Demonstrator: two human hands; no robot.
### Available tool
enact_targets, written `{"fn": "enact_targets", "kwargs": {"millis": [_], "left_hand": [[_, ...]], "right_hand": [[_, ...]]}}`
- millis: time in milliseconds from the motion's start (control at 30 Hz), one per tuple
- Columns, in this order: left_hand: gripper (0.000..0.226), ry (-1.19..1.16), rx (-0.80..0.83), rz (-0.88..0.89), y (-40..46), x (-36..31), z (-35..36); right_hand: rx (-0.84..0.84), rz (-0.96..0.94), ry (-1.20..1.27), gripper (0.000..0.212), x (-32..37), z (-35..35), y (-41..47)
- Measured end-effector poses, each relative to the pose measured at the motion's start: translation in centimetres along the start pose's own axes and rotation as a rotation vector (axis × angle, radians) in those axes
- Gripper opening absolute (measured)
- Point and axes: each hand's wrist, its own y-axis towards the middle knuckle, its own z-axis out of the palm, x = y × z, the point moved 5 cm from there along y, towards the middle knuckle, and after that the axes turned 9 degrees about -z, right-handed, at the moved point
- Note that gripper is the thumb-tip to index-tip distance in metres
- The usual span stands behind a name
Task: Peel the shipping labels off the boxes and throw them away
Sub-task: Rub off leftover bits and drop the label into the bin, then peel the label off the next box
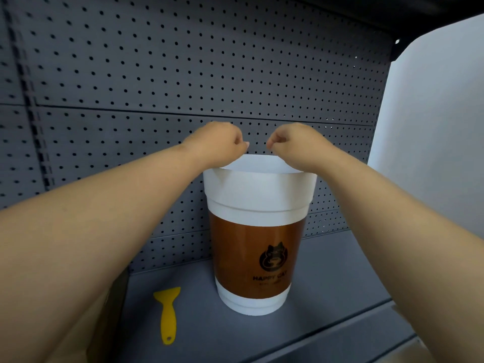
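Note:
A large cup-shaped bin [258, 247], white with a brown band and a cat logo, stands on the grey shelf against the pegboard. My left hand [217, 142] and my right hand [296, 145] hover side by side just above its open rim, fingers curled shut and fingertips pointing at each other. I see nothing held between the fingers; the palms face away. White shows between the hands inside the rim, and I cannot tell whether it is the bin's inner wall or a label. A brown cardboard box [104, 313] pokes out under my left forearm at lower left.
A yellow plastic scraper [167, 314] lies on the shelf [340, 284] left of the bin. The dark pegboard [183, 74] backs the shelf. A white panel [432, 127] stands at the right. The shelf's front edge runs across the lower right.

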Motion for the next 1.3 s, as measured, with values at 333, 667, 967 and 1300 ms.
{"fn": "enact_targets", "kwargs": {"millis": [333,667,967,1300], "left_hand": [[0.030,0.103,-0.342,-0.075,-8.2,6.2,-3.7],[0.033,0.268,-0.253,-0.303,-19.1,16.9,-6.2],[0.033,0.389,-0.218,-0.431,-29.0,27.2,-10.2],[0.031,0.427,-0.140,-0.453,-38.3,38.9,-15.9]], "right_hand": [[-0.261,-0.273,0.016,0.023,9.5,2.6,-2.3],[-0.011,-0.406,0.100,0.022,19.2,11.4,-3.7],[0.163,-0.412,0.173,0.019,30.6,19.2,-4.7],[0.272,-0.353,0.186,0.015,44.6,26.4,-7.0]]}}
